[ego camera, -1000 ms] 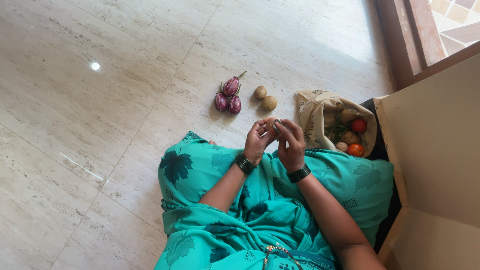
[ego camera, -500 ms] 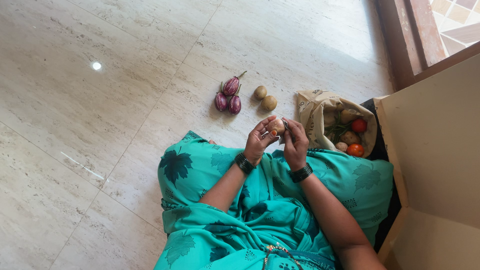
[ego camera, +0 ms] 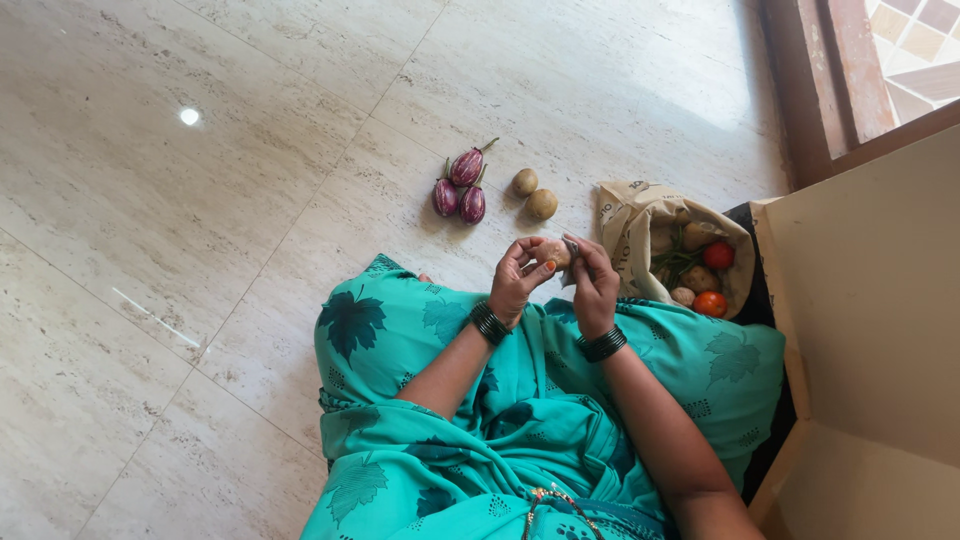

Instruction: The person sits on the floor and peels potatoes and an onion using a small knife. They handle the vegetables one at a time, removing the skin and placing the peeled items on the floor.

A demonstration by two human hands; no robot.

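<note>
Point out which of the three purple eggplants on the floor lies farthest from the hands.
The top eggplant, with its stem pointing up-right; the other two lie side by side below it, closer to the hands.

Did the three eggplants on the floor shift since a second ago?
No. The eggplants sit in the same spot beside the two potatoes and left of the paper bag, as before.
</note>
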